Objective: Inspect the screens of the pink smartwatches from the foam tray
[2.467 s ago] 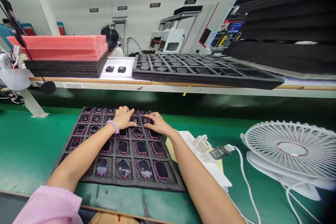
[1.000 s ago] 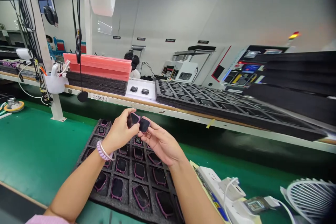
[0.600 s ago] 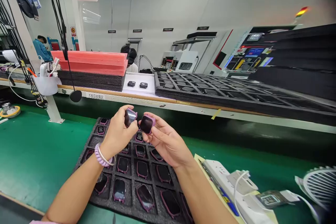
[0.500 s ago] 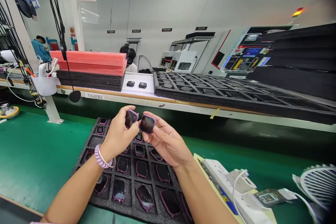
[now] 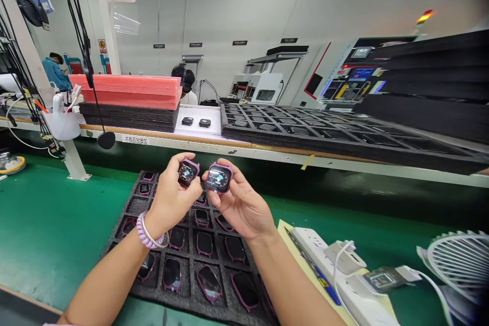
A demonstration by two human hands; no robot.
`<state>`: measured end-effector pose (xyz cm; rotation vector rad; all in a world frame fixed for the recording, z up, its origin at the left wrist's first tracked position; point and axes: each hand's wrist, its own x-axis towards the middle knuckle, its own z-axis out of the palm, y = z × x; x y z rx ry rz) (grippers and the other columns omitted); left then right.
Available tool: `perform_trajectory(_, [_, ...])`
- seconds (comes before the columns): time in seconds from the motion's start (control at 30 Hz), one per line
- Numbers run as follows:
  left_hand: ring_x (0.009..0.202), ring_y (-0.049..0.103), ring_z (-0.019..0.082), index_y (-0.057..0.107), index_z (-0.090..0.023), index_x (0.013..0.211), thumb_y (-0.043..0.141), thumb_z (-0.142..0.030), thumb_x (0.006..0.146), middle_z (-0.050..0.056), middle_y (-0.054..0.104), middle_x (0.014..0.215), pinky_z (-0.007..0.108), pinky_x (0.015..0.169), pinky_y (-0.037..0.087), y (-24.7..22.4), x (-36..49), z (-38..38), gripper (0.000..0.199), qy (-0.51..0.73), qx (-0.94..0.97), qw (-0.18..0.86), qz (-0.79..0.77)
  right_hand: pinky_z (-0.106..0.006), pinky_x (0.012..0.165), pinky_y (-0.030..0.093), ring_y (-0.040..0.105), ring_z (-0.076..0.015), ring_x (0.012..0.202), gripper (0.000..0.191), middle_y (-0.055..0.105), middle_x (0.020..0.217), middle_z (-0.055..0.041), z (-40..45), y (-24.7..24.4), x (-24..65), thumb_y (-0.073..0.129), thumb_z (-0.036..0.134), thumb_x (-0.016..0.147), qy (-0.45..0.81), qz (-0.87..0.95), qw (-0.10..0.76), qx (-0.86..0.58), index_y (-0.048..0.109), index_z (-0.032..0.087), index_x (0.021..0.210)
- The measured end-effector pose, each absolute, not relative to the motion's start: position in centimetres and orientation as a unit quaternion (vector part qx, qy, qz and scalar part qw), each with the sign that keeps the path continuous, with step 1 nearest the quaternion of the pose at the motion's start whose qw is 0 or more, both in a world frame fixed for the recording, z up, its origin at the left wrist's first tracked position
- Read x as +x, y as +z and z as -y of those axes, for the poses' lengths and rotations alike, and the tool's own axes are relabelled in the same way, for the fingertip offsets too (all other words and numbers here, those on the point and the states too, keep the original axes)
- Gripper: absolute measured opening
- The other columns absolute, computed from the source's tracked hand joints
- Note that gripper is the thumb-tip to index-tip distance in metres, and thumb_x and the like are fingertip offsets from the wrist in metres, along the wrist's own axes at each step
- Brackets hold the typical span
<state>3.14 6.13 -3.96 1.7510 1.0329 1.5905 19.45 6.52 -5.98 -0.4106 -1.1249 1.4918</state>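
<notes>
My left hand [image 5: 173, 191] grips a purple-framed smartwatch body [image 5: 188, 171] between thumb and fingers, its screen lit. Close beside it, my right hand [image 5: 244, 201] holds a second watch body of the same kind [image 5: 219, 178], also lit with a dial-like picture. Neither watch shows a strap. Both are raised over a black foam tray [image 5: 139, 207] divided into compartments. Several more purple watch bodies [image 5: 205, 243] lie in its cells, mostly with dark screens; a few at the far side show lit text. My forearms cover parts of the tray.
To the right are a white power strip [image 5: 317, 249], a pen [image 5: 324, 285] and a small fan [image 5: 458, 265]. A shelf [image 5: 267, 150] behind carries pink foam [image 5: 126, 92] and another black tray [image 5: 305, 125]. Cables [image 5: 76, 20] hang at left. Two people are farther back.
Both watch screens, dark before, are now lit. My right hand has turned its watch slightly and raised it a little. The whole view has shifted slightly.
</notes>
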Motion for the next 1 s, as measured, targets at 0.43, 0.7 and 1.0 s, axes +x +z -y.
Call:
perform_trajectory(0.43, [0.066,0.054,0.01,0.058,-0.018,0.116,0.059,-0.02,0.076,0.001,0.063,0.088,0.02,0.061,0.044,-3.88,3.2,-6.01,0.04,0.599,0.659,0.26,-0.373,-0.036,0.064,0.045,0.054,-0.0172,0.06,0.046,0.067,0.099,-0.0025,-6.37,-6.18,19.27,0.085,0.05,0.077,0.619,0.509,0.573,-0.172,0.064,0.034,0.115])
perform_trajectory(0.7, [0.063,0.053,0.009,0.057,-0.018,0.116,0.059,-0.02,0.077,0.0,0.063,0.086,0.02,0.058,0.042,-3.83,3.12,-5.93,0.039,0.598,0.659,0.259,-0.375,-0.033,0.062,0.043,0.054,-0.0159,0.059,0.046,0.069,0.098,-0.0018,-6.23,-6.02,19.14,0.09,0.046,0.074,0.64,0.485,0.577,-0.15,0.066,0.034,0.111])
perform_trajectory(1.0, [0.064,0.053,0.009,0.058,-0.017,0.113,0.059,-0.019,0.075,0.0,0.062,0.084,0.021,0.06,0.043,-3.88,3.21,-5.86,0.038,0.6,0.663,0.245,-0.375,-0.033,0.062,0.045,0.056,-0.0158,0.06,0.042,0.069,0.099,-0.0016,-6.2,-6.04,19.16,0.088,0.045,0.077,0.638,0.496,0.573,-0.135,0.067,0.034,0.111])
